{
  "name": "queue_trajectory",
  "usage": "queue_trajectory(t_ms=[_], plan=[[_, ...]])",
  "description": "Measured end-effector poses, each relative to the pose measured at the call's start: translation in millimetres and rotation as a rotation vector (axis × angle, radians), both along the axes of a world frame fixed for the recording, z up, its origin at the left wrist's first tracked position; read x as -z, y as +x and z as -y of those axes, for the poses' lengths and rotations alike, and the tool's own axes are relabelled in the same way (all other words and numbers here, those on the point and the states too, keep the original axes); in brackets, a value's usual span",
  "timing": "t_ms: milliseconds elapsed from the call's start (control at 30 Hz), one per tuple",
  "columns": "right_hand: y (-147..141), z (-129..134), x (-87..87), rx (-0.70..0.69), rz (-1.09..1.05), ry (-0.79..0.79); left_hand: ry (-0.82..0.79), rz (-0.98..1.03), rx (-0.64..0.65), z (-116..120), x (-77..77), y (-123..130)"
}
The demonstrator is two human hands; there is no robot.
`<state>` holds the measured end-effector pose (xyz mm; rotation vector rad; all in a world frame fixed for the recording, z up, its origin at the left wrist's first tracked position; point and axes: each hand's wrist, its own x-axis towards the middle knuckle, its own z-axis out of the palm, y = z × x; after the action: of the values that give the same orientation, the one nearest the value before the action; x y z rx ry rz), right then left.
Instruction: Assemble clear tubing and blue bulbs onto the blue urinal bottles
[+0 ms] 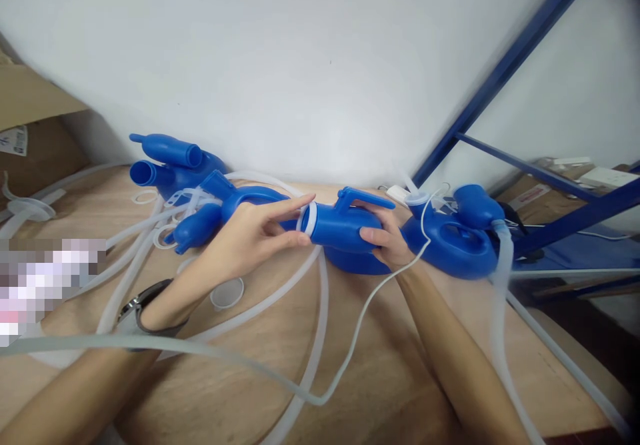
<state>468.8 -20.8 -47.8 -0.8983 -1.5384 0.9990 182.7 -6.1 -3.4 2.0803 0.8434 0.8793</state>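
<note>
A blue plastic urinal bottle (337,225) with a grip handle is held over the table, its round mouth turned left. My right hand (394,239) is closed around its far right end, below the handle. At the mouth sits a white ring (313,219); the thumb and index finger of my left hand (255,235) pinch it from two sides. Part of a blue body shows beneath the held bottle; I cannot tell if they are joined. Left of my hands, several blue bottles (173,175) lie together with white straps and rings. A round clear cap (227,293) lies under my left wrist.
Translucent hoses (320,311) cross the wooden table (240,391), and a thin tube passes in front of my arms. Another blue bottle (465,251) with a hose stands right. A cardboard box (37,111) is at left, a blue metal frame (500,65) at right, a wall behind.
</note>
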Motion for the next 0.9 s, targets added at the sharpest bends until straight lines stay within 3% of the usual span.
queue_trajectory(t_ms=[633, 900], plan=[[0, 3, -1.3, -0.038, -0.033, -0.029, -0.033, -0.023, -0.033, 5, -2.3, 0], [3, 3, -3.9, -0.055, 0.038, 0.012, -0.007, 0.015, -0.035, 3, 8.1, 2]])
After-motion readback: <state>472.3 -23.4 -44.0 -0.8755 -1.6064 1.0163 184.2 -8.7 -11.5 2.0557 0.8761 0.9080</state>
